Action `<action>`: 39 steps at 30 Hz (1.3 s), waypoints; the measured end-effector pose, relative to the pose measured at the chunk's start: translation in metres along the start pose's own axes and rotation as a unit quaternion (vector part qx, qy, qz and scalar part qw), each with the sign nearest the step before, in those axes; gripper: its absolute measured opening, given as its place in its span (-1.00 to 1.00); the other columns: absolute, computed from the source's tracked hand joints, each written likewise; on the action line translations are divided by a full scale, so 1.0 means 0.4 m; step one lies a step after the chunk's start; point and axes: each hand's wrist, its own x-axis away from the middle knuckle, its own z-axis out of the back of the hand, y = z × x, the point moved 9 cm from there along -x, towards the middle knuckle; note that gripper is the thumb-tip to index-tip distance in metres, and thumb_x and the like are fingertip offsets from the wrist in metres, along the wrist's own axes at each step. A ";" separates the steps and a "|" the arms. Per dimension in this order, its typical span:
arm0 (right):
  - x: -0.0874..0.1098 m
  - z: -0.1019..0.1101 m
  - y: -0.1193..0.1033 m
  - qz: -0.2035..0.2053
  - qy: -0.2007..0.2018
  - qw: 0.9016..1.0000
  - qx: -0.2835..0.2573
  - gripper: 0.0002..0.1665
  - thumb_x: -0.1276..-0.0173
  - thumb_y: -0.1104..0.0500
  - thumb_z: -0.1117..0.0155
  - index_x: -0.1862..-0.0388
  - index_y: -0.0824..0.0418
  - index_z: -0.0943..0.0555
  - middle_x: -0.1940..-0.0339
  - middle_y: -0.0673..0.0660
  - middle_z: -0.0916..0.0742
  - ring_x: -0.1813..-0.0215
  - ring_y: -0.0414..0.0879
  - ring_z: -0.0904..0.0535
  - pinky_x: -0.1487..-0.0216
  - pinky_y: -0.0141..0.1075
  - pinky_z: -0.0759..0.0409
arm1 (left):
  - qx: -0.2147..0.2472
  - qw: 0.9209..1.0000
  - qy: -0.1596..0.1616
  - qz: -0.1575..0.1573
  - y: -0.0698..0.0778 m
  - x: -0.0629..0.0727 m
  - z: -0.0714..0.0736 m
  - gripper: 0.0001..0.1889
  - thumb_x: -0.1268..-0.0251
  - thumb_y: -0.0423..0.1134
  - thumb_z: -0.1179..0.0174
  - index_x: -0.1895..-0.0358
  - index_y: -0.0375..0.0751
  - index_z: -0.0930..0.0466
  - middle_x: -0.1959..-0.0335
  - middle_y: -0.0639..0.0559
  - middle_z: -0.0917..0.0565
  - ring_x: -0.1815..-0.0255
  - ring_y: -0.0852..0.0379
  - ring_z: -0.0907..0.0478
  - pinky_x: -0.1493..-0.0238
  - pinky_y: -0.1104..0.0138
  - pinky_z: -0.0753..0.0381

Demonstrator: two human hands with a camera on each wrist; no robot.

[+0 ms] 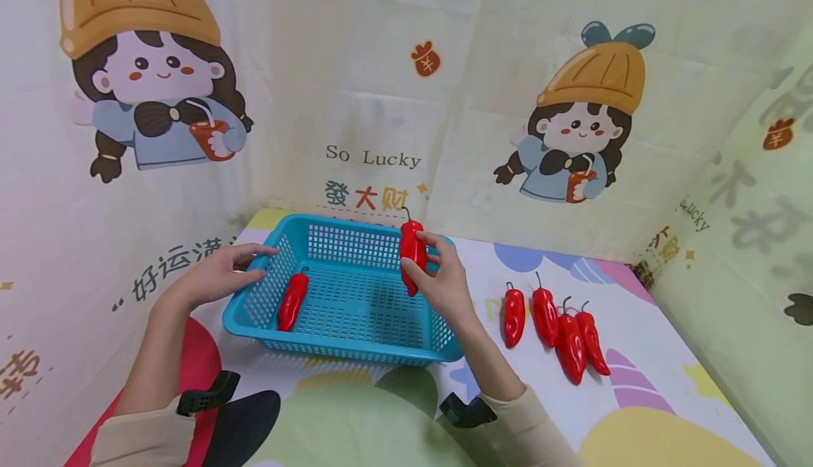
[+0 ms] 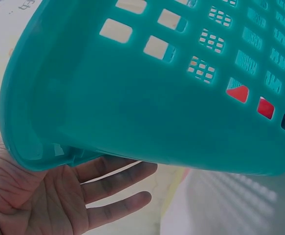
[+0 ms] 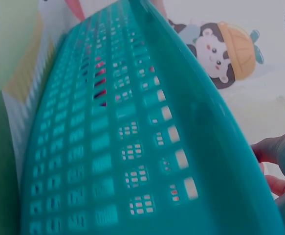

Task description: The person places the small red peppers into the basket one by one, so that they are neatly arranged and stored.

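A blue plastic basket [image 1: 343, 349] with mesh sides stands on the table, with one red pepper [image 1: 293, 302] lying inside at its left. My left hand [image 1: 222, 269] rests at the basket's left rim; in the left wrist view, several fingers [image 2: 118, 183] extend fairly straight beside the outer wall. Over the basket's right part, my right hand [image 1: 444, 280] holds another red pepper [image 1: 413, 252] upright between thumb and fingers, its dark stem pointing up. In the right wrist view the basket wall [image 3: 206, 161] hides most of that hand [image 3: 284, 161].
To the basket's right lie several red peppers [image 1: 569, 347] side by side on the patterned tablecloth [image 1: 508, 410]. Pale printed cloth [image 1: 356, 86] hangs behind the table and along both sides. Each forearm wears a dark wrist camera [image 1: 209, 393].
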 end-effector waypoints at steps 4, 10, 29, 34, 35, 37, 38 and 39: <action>0.004 -0.021 -0.006 0.000 -0.003 1.000 -0.008 -0.17 -0.27 0.16 -0.54 -0.48 0.09 -0.40 -0.42 0.15 -0.50 -0.35 0.20 -0.49 -0.03 0.03 -0.75 | 0.000 1.000 -0.001 0.002 -0.003 0.002 -0.003 -0.31 -0.32 -0.25 -0.35 -0.47 -0.32 -0.33 -0.42 -0.55 -0.30 -0.33 -0.63 -0.31 0.08 -0.10 -0.76; 0.018 -0.039 -0.019 -0.006 0.004 1.000 -0.019 -0.19 -0.26 0.15 -0.54 -0.46 0.07 -0.42 -0.41 0.15 -0.51 -0.35 0.21 -0.49 0.00 0.04 -0.75 | -0.003 1.000 0.001 0.002 -0.003 0.001 -0.005 -0.31 -0.31 -0.24 -0.36 -0.47 -0.32 -0.34 -0.41 -0.55 -0.33 -0.32 -0.62 -0.33 0.09 -0.09 -0.76; 0.037 -0.132 -0.050 -0.003 -0.042 0.998 -0.051 -0.18 -0.26 0.16 -0.54 -0.47 0.03 -0.39 -0.41 0.09 -0.51 -0.35 0.14 -0.49 0.01 -0.04 -0.76 | -0.006 1.000 0.001 0.008 -0.008 -0.003 -0.005 -0.32 -0.33 -0.20 -0.34 -0.48 -0.28 -0.35 -0.41 -0.54 -0.33 -0.34 -0.62 -0.32 0.08 -0.09 -0.76; 0.038 -0.160 -0.069 0.005 -0.066 0.997 -0.038 -0.18 -0.27 0.16 -0.53 -0.47 0.04 -0.39 -0.41 0.11 -0.51 -0.32 0.13 -0.51 0.04 -0.07 -0.77 | -0.008 1.000 0.001 0.009 -0.006 -0.003 -0.003 -0.33 -0.34 -0.21 -0.33 -0.48 -0.28 -0.35 -0.41 -0.54 -0.34 -0.33 -0.62 -0.32 0.08 -0.09 -0.76; 0.039 -0.165 -0.072 0.003 -0.072 0.997 -0.035 -0.18 -0.27 0.16 -0.53 -0.47 0.04 -0.40 -0.40 0.11 -0.51 -0.31 0.13 -0.51 0.05 -0.07 -0.77 | -0.009 1.000 0.000 0.009 -0.006 -0.003 -0.003 -0.34 -0.35 -0.21 -0.32 -0.48 -0.28 -0.35 -0.41 -0.54 -0.34 -0.34 -0.63 -0.31 0.08 -0.09 -0.76; 0.041 -0.175 -0.078 -0.005 -0.084 0.996 -0.034 -0.19 -0.27 0.17 -0.53 -0.46 0.03 -0.40 -0.39 0.10 -0.52 -0.31 0.13 -0.52 0.08 -0.08 -0.78 | -0.014 1.000 0.000 0.010 -0.006 -0.002 0.000 -0.33 -0.35 -0.20 -0.33 -0.48 -0.27 -0.35 -0.41 -0.54 -0.34 -0.34 -0.62 -0.32 0.08 -0.09 -0.76; 0.042 -0.180 -0.080 -0.008 -0.091 0.995 -0.034 -0.19 -0.27 0.18 -0.53 -0.46 0.03 -0.40 -0.38 0.10 -0.53 -0.30 0.12 -0.52 0.10 -0.09 -0.78 | -0.014 1.000 0.000 0.009 -0.005 -0.002 0.000 -0.33 -0.34 -0.19 -0.33 -0.48 -0.27 -0.35 -0.41 -0.54 -0.33 -0.33 -0.63 -0.32 0.09 -0.10 -0.76; 0.043 -0.186 -0.083 -0.011 -0.097 0.995 -0.034 -0.20 -0.27 0.17 -0.53 -0.46 0.02 -0.41 -0.38 0.10 -0.53 -0.30 0.12 -0.52 0.12 -0.09 -0.78 | -0.014 1.000 0.000 0.010 -0.005 -0.002 0.001 -0.33 -0.34 -0.19 -0.33 -0.48 -0.27 -0.35 -0.42 -0.54 -0.33 -0.34 -0.63 -0.31 0.08 -0.09 -0.76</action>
